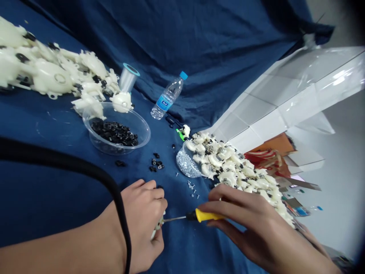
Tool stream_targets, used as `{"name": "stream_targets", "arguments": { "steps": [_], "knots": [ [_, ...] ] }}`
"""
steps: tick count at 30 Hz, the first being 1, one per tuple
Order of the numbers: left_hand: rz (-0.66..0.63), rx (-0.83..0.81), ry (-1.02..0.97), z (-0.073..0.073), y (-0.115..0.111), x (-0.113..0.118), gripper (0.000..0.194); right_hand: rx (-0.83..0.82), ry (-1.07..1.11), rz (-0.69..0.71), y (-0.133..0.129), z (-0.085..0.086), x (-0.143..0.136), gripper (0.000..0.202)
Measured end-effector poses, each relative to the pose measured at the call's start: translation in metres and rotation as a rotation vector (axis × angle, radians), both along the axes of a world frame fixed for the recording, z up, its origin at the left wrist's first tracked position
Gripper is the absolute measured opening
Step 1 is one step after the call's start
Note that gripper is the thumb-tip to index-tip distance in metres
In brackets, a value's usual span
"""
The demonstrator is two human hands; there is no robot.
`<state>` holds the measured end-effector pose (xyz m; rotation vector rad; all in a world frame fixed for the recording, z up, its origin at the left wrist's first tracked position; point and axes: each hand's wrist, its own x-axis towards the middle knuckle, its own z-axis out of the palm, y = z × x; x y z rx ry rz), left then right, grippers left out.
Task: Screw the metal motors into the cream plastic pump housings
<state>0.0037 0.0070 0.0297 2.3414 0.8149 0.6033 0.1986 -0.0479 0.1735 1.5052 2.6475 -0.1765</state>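
Nearest the camera, a thick black cable [110, 180] curves across our view, in front of our left hand [142, 217]. The fingers of that hand are curled closed around a small off-white plastic part [157, 227], which sits between the thumb and the bent fingers, mostly hidden by them.

In our right hand [245, 219], the fingers are clamped on the yellow handle of a screwdriver with a black collar and a thin metal shaft [207, 216]. Its shaft points left, the tip meeting the part at the edge of our left fingers.

Beyond our hands, loose silver screws [193, 189] lie on the blue cloth-covered desk [40, 190], near a clear plastic tub of silver screws [186, 164]. A heap of off-white plastic pieces [228, 161] is beside the tub. Farther left stands a round clear plastic bowl [144, 133] holding small black parts [114, 133].
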Motion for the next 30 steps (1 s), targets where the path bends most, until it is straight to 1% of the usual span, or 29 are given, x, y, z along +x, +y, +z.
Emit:
{"name": "stream_targets", "arguments": {
  "steps": [3,6,7,9,12,14,18,22,24,26,28,30],
  "knots": [
    [-0.008,0.013,0.018,0.002,-0.001,-0.002,0.004,0.002,-0.081,0.082,0.001,0.003,-0.002,0.037],
    [-0.017,0.017,0.021,0.002,-0.001,-0.003,0.004,0.043,-0.203,0.163,0.001,0.004,-0.005,0.036],
    [-0.016,0.015,0.016,0.002,-0.001,-0.003,0.006,0.045,-0.234,0.178,0.0,0.005,-0.006,0.036],
    [-0.016,0.009,0.01,0.002,-0.002,-0.004,0.018,0.038,-0.267,0.187,-0.001,0.005,-0.011,0.037],
    [-0.006,-0.007,0.007,0.0,-0.004,-0.005,0.04,0.009,-0.283,0.141,0.0,0.005,-0.019,0.031],
    [0.01,-0.024,-0.004,-0.001,-0.005,-0.005,0.047,-0.021,-0.278,0.1,0.003,0.006,-0.024,0.029],
    [0.004,-0.054,-0.01,0.0,-0.005,-0.004,0.049,-0.065,-0.25,0.045,0.008,0.009,-0.023,0.017],
    [0.0,-0.093,0.014,0.005,-0.002,-0.004,0.057,-0.159,-0.223,0.057,0.01,0.01,-0.019,0.024],
    [-0.003,-0.105,0.021,0.007,-0.002,-0.005,0.062,-0.142,-0.226,0.079,0.011,0.009,-0.019,0.022],
    [-0.014,-0.114,0.021,0.007,-0.002,-0.006,0.063,-0.114,-0.238,0.086,0.012,0.007,-0.02,0.023],
    [-0.022,-0.117,0.018,0.007,-0.002,-0.007,0.061,-0.118,-0.228,0.051,0.012,0.003,-0.021,0.026],
    [-0.027,-0.119,0.014,0.008,-0.002,-0.007,0.058,-0.134,-0.198,-0.035,0.012,0.001,-0.02,0.029]
  ]
}}
